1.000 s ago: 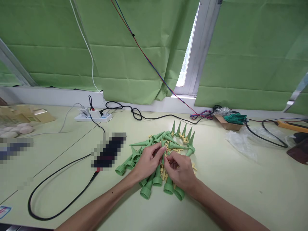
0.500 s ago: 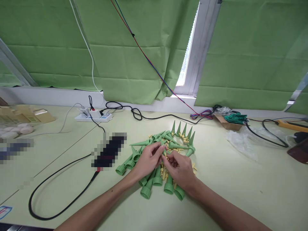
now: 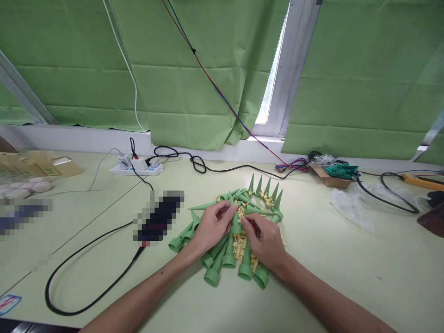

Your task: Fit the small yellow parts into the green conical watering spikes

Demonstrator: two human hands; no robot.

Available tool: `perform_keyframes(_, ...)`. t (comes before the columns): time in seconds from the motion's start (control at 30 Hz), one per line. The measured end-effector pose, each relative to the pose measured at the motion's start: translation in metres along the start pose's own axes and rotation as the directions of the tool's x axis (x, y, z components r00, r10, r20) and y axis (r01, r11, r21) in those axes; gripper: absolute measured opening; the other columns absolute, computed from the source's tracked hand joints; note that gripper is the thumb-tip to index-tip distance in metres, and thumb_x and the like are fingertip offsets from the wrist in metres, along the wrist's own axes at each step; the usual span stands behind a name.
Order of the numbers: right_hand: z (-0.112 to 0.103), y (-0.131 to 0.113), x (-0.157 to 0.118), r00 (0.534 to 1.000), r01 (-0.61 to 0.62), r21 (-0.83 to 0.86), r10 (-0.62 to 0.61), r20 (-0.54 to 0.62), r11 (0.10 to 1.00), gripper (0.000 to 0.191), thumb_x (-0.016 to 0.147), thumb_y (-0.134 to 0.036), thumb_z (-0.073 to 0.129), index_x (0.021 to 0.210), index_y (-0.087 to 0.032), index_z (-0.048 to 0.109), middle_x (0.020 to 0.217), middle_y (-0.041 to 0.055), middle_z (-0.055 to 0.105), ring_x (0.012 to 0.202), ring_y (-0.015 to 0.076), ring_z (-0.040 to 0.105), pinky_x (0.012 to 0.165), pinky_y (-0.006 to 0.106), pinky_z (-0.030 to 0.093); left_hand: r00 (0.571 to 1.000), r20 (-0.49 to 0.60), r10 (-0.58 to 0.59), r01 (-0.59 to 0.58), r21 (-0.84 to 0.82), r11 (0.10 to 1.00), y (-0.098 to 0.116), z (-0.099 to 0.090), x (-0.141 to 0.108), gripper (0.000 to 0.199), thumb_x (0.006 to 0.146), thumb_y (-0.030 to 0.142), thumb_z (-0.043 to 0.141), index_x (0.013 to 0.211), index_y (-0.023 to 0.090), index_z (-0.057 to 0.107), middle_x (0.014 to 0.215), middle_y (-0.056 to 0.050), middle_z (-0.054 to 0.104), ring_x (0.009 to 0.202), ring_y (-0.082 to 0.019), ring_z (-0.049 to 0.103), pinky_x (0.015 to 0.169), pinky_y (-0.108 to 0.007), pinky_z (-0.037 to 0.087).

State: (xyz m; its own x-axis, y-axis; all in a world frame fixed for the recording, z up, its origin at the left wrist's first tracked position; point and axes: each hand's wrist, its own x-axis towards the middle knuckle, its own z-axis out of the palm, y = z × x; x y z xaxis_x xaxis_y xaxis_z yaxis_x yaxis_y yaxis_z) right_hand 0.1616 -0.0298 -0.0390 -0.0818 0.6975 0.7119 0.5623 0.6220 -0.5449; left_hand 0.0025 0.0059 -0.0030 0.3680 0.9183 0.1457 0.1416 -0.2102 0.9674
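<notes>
My left hand point(image 3: 215, 227) is closed on a green plastic cone spike point(image 3: 237, 226), its wide collar towards me. Close on its right, my right hand point(image 3: 266, 237) pinches a small yellow plastic piece point(image 3: 242, 219) between thumb and forefinger, largely covered by the fingertips. Around and beneath both hands lies a pile of more green cone spikes point(image 3: 212, 276). Among them are loose yellow pieces point(image 3: 238, 250). Behind the pile, several green spikes point(image 3: 267, 186) stand point up in a curved row, with yellow bits at their feet.
Left of the pile a blurred-out dark device point(image 3: 159, 217) lies with a black cable point(image 3: 48, 289) looping from it. A power strip point(image 3: 138, 169) is by the wall. At the back right are a cardboard box point(image 3: 331, 180) with green contents and a clear plastic bag point(image 3: 350, 206).
The green spike in my left hand has tilted, so its collar now shows between the hands. My right fingers have shifted slightly right and up. The view has moved a little.
</notes>
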Motion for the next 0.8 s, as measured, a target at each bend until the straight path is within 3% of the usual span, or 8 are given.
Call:
perform_keyframes(0.17,-0.001,0.009,0.001,0.999,-0.031,-0.026,0.031,0.010,0.999,0.017,0.097,-0.022,0.047,0.088,-0.018,0.060,0.067,0.0000,0.061,0.057,0.0126,0.054,0.057,0.024,0.041,1.000,0.008,0.030,-0.030,0.039,0.999,-0.001,0.001,0.000,0.032,0.092,0.044,0.052,0.073,0.019,0.045,0.052,0.007,0.039,0.044,-0.008,0.034,0.043,-0.021,0.028)
perform_keyframes(0.53,-0.007,0.019,0.008,0.998,-0.057,-0.087,0.060,0.022,0.995,0.020,0.098,-0.026,0.046,0.088,-0.018,0.061,0.069,0.0014,0.063,0.058,0.0136,0.056,0.056,0.025,0.041,0.997,-0.022,0.073,-0.065,0.255,0.965,-0.002,0.000,-0.001,0.026,0.092,0.043,0.051,0.082,0.019,0.055,0.057,0.005,0.045,0.047,-0.011,0.042,0.046,-0.024,0.032)
perform_keyframes(0.8,-0.012,0.027,0.011,0.998,-0.039,-0.179,0.045,0.034,0.983,0.020,0.098,-0.025,0.045,0.086,-0.017,0.060,0.066,0.0012,0.059,0.056,0.0131,0.052,0.056,0.024,0.037,0.999,-0.053,0.012,0.004,0.288,0.958,-0.002,0.000,-0.002,0.035,0.088,0.046,0.055,0.113,0.021,0.050,0.055,0.007,0.050,0.044,-0.012,0.043,0.044,-0.021,0.032)
